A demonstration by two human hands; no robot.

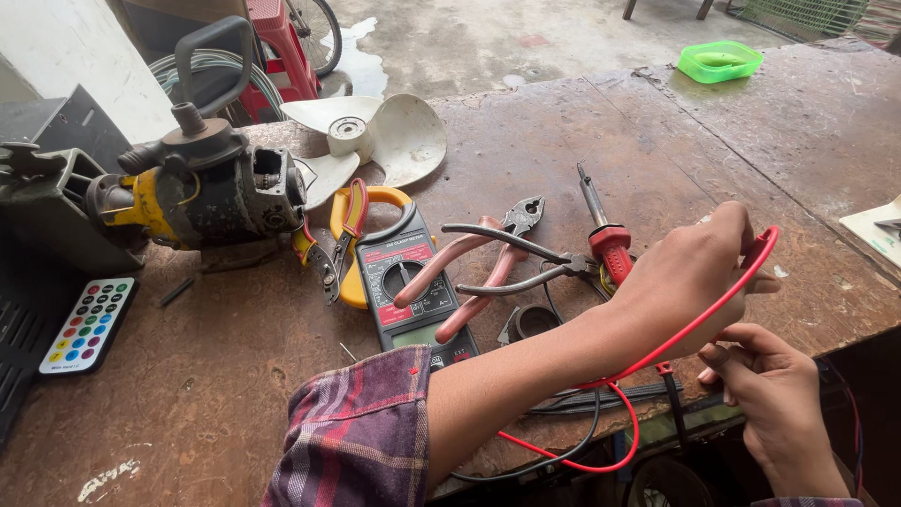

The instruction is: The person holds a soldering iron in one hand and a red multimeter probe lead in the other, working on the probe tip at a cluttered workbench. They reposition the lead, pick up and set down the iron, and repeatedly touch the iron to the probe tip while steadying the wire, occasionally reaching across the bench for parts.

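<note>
The person's left hand [690, 272] reaches across the front edge of the workbench [563, 141], with its fingers closed around a red test lead [713, 305]. The lead makes a loop over the top of this hand, then runs down below the wrist and curls in front of the bench edge, together with a black lead [563, 451]. The right hand [774, 399] is just below the left one, near the bench edge. Its fingers are bent inward beside the red lead, but I cannot tell if they really hold something, because the fingertips are hidden from here.

On the bench, left of the left hand, lies a clamp meter [404, 272] with a yellow jaw and a black body. A pair of pliers with pink handles [479, 268] lies over the meter, its nose pointing to the upper right. Just beside the pliers there is a soldering iron with a red grip [605, 235], its tip pointing away from the person. A smaller pair of cutters with red and yellow handles [338, 239] rests at the meter's left side.

Further left stands an old motor with a yellow part [202, 183], and behind it a white fan blade [380, 136]. A small remote control with coloured buttons [86, 324] lies at the left edge. Far at the back right is a green plastic tray [720, 61]
</note>
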